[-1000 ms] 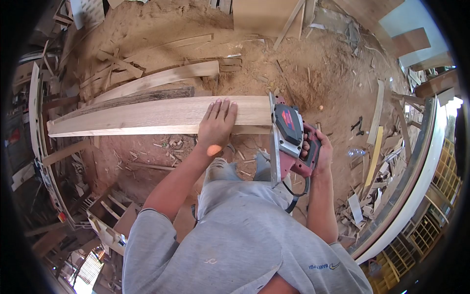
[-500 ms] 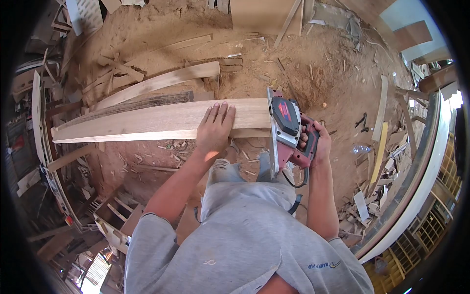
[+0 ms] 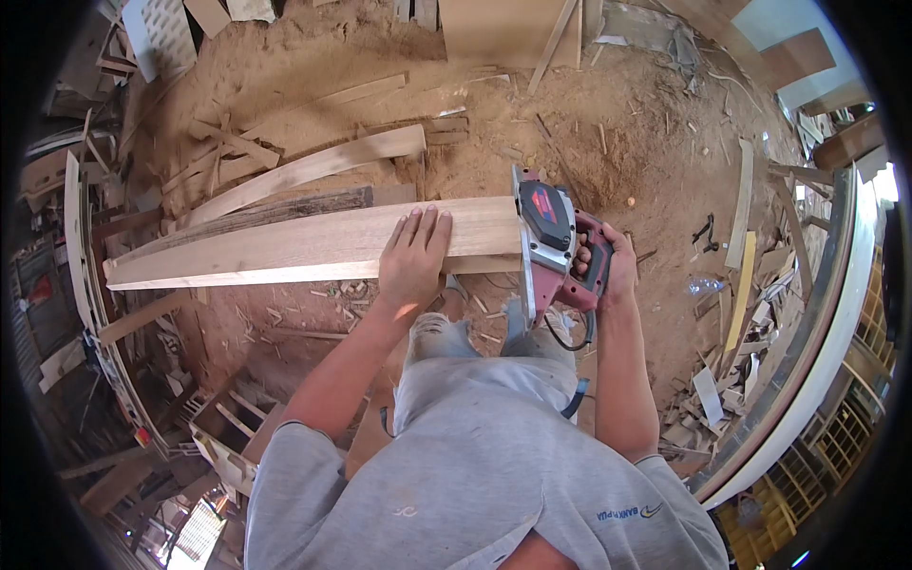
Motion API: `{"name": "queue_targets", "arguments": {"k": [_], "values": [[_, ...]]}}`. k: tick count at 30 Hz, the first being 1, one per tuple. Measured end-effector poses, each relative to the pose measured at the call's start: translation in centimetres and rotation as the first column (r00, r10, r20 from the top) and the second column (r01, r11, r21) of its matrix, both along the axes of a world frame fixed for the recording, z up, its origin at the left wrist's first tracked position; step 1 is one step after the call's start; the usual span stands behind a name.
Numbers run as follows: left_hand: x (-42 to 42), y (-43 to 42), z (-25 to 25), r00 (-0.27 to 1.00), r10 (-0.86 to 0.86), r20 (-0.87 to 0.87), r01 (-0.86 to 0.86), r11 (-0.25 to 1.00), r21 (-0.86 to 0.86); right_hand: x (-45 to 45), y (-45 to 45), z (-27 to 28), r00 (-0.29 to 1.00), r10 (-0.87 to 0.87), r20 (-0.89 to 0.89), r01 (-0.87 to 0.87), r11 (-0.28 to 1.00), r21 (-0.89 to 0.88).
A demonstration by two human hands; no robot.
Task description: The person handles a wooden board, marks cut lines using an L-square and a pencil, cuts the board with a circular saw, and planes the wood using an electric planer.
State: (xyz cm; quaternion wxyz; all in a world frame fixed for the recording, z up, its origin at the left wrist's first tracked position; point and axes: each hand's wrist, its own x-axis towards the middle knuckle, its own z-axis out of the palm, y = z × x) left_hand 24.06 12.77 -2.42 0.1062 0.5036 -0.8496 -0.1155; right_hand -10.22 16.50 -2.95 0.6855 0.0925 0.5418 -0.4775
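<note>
A long pale wooden board point(image 3: 285, 242) stretches from the far left to the middle of the view. My left hand point(image 3: 415, 252) lies flat on its top near the right end, fingers spread slightly and pointing away from me. At that right end is a dark red and grey power planer point(image 3: 546, 223), tipped on its side with its metal base facing the board's end. My right hand point(image 3: 608, 261) is wrapped round the planer's rear handle. A black cord point(image 3: 570, 346) curves down from the handle. Whether the base touches the board's end I cannot tell.
Behind the board lie a curved plank point(image 3: 313, 171) and a dark rough plank point(image 3: 285, 211). Wood scraps point(image 3: 731, 389) pile up on the right beside a yellow strip point(image 3: 741, 290). A wooden box frame point(image 3: 237, 418) stands at the lower left.
The planer and my right hand have shifted slightly left. The view has turned a little, so the board appears more tilted. My left hand stays flat on the board.
</note>
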Motion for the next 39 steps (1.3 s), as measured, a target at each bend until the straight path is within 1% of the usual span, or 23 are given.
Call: {"name": "queue_targets", "arguments": {"k": [3,6,11,12,15,17,19,20,23,26,29,30,32,34,35,38,39], "values": [[0.0,0.1,0.1,1.0,0.0,-0.007,0.0,1.0,0.011,0.0,-0.3,-0.4,1.0,-0.009,-0.002,0.009,1.0,0.017],[-0.1,0.0,0.2,1.0,-0.006,-0.008,0.006,1.0,0.017,-0.2,-0.5,-1.0,1.0,0.018,-0.006,-0.018,1.0,-0.009],[-0.1,-0.1,0.6,1.0,-0.012,-0.003,0.012,0.999,0.05,-0.3,-1.1,-1.8,1.0,0.012,-0.026,-0.012,1.0,-0.007],[0.0,-0.1,0.5,1.0,-0.014,0.001,0.013,0.999,0.04,-0.3,-1.1,-2.1,0.999,0.009,-0.037,-0.009,1.0,-0.014],[0.1,0.0,0.1,1.0,-0.022,-0.001,0.022,1.0,0.013,-0.6,-1.2,-3.4,1.0,0.0,0.004,0.0,1.0,-0.03],[0.1,-0.2,0.2,1.0,-0.024,-0.016,0.024,1.0,0.0,-0.6,-1.5,-3.9,0.998,-0.063,0.015,0.064,0.998,-0.021],[0.1,-1.1,1.1,0.999,-0.041,-0.027,0.043,0.997,0.068,-0.4,-1.8,-4.5,0.995,-0.099,0.008,0.099,0.995,-0.027],[0.1,-1.7,1.6,0.998,-0.046,-0.032,0.049,0.994,0.1,-0.1,-1.9,-4.8,0.987,-0.15,-0.051,0.149,0.989,-0.013],[0.1,-4.2,3.2,0.996,-0.078,-0.053,0.086,0.983,0.16,-0.9,-0.8,-6.5,0.974,-0.21,-0.082,0.208,0.978,-0.031],[-0.3,-7.6,4.7,0.989,-0.062,0.137,-0.003,0.902,0.432,-2.3,1.4,-7.3,0.955,-0.263,-0.134,0.263,0.965,-0.018],[-0.3,-9.1,4.1,0.986,-0.097,0.136,0.033,0.911,0.411,-3.1,3.6,-4.6,0.892,-0.261,-0.368,0.285,0.959,0.011],[-0.4,-9.0,4.4,0.986,-0.094,0.136,0.026,0.901,0.434,-3.8,5.0,-4.6,0.878,-0.243,-0.412,0.275,0.961,0.018],[-0.6,-8.8,5.1,0.986,-0.093,0.138,0.016,0.877,0.481,-3.7,6.7,-2.5,0.843,-0.245,-0.478,0.29,0.957,0.021],[-0.1,-8.0,3.5,0.994,-0.099,0.051,0.083,0.963,0.255,-3.8,8.7,-1.3,0.815,-0.273,-0.511,0.318,0.948,0.001],[0.2,-7.7,2.6,0.994,-0.11,0.006,0.109,0.985,0.131,-3.9,9.7,-1.0,0.792,-0.263,-0.55,0.306,0.952,-0.014],[-0.9,-5.8,2.7,0.994,-0.105,0.03,0.105,0.994,-0.003,-3.5,11.6,0.3,0.713,-0.252,-0.655,0.288,0.956,-0.055],[-1.1,-5.9,2.5,0.995,-0.093,0.038,0.093,0.996,0.005,-3.2,11.8,0.7,0.687,-0.248,-0.683,0.281,0.958,-0.065]]}}
